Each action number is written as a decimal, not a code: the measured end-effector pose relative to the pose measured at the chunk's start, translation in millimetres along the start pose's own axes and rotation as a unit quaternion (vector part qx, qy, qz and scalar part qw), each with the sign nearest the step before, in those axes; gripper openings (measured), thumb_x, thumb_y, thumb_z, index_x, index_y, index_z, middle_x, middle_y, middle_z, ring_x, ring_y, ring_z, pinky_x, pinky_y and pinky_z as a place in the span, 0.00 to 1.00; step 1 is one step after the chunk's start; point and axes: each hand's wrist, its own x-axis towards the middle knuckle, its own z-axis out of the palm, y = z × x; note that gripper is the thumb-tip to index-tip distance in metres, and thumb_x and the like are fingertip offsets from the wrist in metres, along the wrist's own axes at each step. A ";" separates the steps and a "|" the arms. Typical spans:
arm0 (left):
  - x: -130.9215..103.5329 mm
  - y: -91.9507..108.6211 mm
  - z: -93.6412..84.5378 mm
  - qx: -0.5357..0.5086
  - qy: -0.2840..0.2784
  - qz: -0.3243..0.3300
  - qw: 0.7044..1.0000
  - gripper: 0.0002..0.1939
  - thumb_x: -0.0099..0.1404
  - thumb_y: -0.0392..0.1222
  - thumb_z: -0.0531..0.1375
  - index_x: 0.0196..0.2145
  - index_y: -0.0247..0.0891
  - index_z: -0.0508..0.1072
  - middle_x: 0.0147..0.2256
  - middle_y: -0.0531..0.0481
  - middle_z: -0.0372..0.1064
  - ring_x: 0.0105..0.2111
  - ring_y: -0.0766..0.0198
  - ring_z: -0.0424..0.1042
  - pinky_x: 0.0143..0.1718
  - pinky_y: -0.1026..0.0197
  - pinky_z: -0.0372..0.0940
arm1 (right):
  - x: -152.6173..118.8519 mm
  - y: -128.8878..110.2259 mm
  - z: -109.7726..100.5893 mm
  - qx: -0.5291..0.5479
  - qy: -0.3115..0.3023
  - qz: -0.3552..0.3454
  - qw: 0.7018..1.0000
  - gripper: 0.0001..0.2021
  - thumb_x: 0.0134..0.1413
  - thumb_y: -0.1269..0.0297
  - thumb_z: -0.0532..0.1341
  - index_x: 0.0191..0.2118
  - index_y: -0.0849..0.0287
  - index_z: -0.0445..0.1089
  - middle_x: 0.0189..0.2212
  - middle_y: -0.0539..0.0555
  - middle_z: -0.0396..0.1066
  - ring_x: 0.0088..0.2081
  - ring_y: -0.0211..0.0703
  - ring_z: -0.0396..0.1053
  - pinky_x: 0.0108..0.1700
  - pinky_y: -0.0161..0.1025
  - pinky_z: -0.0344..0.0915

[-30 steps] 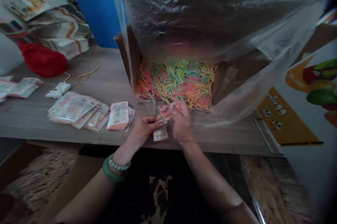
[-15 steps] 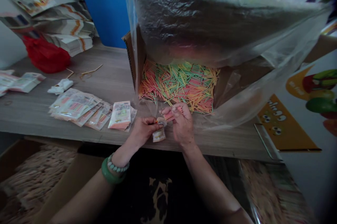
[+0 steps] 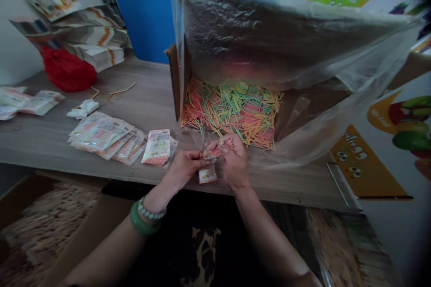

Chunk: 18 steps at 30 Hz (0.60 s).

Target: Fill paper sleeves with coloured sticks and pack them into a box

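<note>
My left hand (image 3: 186,166) pinches the top of a small plastic packet (image 3: 208,174), which hangs with its striped bottom edge down over the table's front. Closed round a small bunch of pink and orange candy sticks (image 3: 215,150) is my right hand (image 3: 235,159). The near ends of the sticks meet the packet's mouth; whether they are inside it I cannot tell. Just beyond both hands, a cardboard box (image 3: 175,82) lined with clear plastic holds a heap of pink, green, yellow and orange sticks (image 3: 232,112). A stack of flat packets (image 3: 158,145) lies left of my left hand.
More packets (image 3: 101,134) are fanned out on the wooden table (image 3: 148,82). Farther left are a crumpled white wad (image 3: 84,108), a red bag (image 3: 69,71) and piled printed packaging (image 3: 97,37). Clear plastic sheeting (image 3: 313,143) drapes over the box's right side.
My right hand has tilted the sticks down against the packet's mouth, bringing the two closer together. The whole view has shifted slightly.
</note>
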 end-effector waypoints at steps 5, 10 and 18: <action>1.0 -0.4 -0.3 -0.004 0.014 0.005 1.000 0.18 0.46 0.51 0.74 0.21 0.37 0.73 0.20 0.55 0.68 0.21 0.68 0.65 0.25 0.63 0.60 | 0.4 -4.9 -5.8 -0.015 -0.046 0.003 0.999 0.08 0.64 0.56 0.61 0.37 0.52 0.65 0.29 0.48 0.78 0.43 0.46 0.77 0.55 0.51 0.69; 0.8 3.9 -0.8 0.012 -0.009 0.046 0.999 0.15 0.49 0.50 0.73 0.28 0.36 0.80 0.26 0.52 0.74 0.27 0.65 0.68 0.32 0.62 0.63 | 2.2 -2.3 -9.3 -0.019 -0.077 0.067 0.995 0.06 0.62 0.58 0.61 0.35 0.53 0.67 0.42 0.52 0.80 0.42 0.43 0.76 0.46 0.43 0.69; 9.7 5.4 -0.1 0.013 -0.030 0.140 0.990 0.17 0.61 0.56 0.67 0.36 0.39 0.83 0.40 0.46 0.79 0.44 0.55 0.75 0.47 0.56 0.66 | 12.0 -4.4 -18.0 -0.096 -0.123 0.084 0.984 0.10 0.57 0.55 0.65 0.41 0.52 0.70 0.52 0.55 0.77 0.53 0.46 0.73 0.56 0.47 0.66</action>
